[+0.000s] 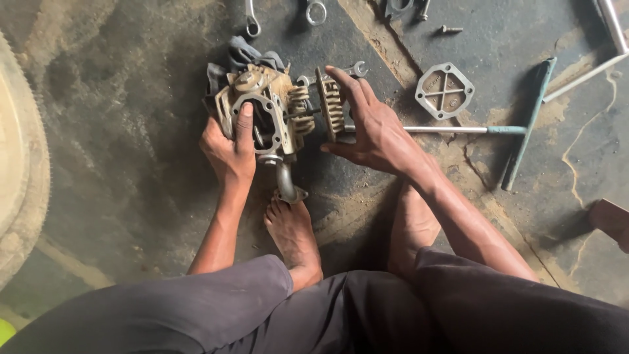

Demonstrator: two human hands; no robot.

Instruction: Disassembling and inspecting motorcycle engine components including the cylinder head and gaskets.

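Note:
A dirty tan metal engine head (pixel 262 108) with coil springs and a curved pipe stub stands on the oily floor. My left hand (pixel 229 147) grips its left side, thumb laid over the front face. A finned metal plate (pixel 329 101) stands on edge just right of the springs, and my right hand (pixel 367 128) holds it, fingers spread over its top and side. A thin rod links the plate and the head. My bare feet (pixel 295 236) rest just below the parts.
A square ribbed cover (pixel 444 90) lies right of my hands. A long T-handle wrench (pixel 517 128) stretches across the right. Spanners (pixel 252 19), a ring and a bolt (pixel 451 29) lie at the top. A dark rag (pixel 246 51) sits behind the head. A tyre edge (pixel 19 164) is on the left.

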